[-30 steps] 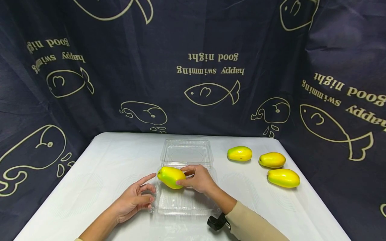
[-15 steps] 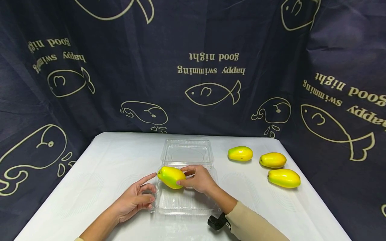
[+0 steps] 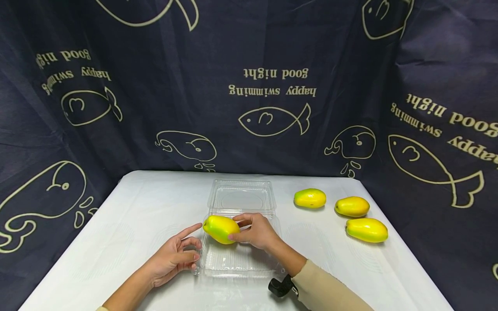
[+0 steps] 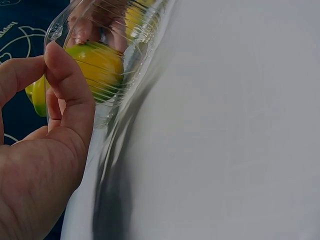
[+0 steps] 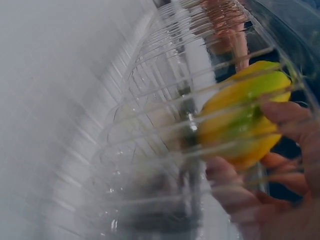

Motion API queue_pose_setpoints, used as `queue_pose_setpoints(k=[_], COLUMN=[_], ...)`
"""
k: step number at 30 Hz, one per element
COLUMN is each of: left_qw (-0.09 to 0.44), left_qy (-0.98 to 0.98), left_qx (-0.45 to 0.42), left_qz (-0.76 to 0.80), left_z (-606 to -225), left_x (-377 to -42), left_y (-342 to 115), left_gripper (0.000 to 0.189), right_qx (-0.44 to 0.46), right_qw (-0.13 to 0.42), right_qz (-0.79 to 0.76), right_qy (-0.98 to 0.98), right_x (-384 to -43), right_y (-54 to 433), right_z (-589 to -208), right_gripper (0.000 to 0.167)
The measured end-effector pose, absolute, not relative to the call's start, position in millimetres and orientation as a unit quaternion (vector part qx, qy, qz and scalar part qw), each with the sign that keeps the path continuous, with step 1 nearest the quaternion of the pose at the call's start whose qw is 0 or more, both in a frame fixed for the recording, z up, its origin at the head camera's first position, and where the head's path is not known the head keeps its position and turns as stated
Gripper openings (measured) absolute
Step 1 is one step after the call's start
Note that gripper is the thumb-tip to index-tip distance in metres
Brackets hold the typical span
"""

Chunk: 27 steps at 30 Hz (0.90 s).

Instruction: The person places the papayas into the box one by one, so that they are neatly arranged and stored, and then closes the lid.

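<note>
A clear plastic clamshell container (image 3: 243, 259) lies on the table with its lid folded back. My right hand (image 3: 258, 231) grips a yellow-green papaya (image 3: 221, 229) by its right end, over the rear left of the container's base. In the right wrist view, the papaya (image 5: 245, 117) shows through the ribbed clear wall, with thumb and fingers around it. My left hand (image 3: 171, 259) is at the container's left side, index finger stretched towards the papaya's stem tip. The left wrist view has that hand (image 4: 45, 150) pinching the container's rim (image 4: 60, 25) between thumb and a finger.
On the right of the white table (image 3: 148, 207) lie three more papayas: one (image 3: 310, 198) nearest the lid (image 3: 241, 196), another (image 3: 352, 206) farther right, and a third (image 3: 366, 230) closer to me. A dark printed curtain (image 3: 268, 142) surrounds the table's back and sides.
</note>
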<state>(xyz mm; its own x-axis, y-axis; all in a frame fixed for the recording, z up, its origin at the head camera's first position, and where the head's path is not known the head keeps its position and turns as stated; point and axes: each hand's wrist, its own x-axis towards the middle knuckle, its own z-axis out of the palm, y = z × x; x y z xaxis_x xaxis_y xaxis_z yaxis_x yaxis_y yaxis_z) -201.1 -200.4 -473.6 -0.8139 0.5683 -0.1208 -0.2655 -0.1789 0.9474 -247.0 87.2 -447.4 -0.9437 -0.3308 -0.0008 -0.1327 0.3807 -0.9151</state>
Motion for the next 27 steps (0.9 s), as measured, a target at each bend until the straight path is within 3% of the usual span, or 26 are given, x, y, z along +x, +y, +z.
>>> queue_pose_setpoints(k=[27], left_qw=[0.274], left_qy=[0.584], left_qx=[0.13], left_qz=[0.753], left_z=[-472.6], left_x=[-200.4], left_y=[-200.1], left_gripper=[0.093], right_qx=[-0.153], right_qw=[0.081], right_qz=[-0.509], right_qy=[0.843], right_x=[-247.4], right_y=[88.4], right_z=[-446.3], right_gripper=[0.055])
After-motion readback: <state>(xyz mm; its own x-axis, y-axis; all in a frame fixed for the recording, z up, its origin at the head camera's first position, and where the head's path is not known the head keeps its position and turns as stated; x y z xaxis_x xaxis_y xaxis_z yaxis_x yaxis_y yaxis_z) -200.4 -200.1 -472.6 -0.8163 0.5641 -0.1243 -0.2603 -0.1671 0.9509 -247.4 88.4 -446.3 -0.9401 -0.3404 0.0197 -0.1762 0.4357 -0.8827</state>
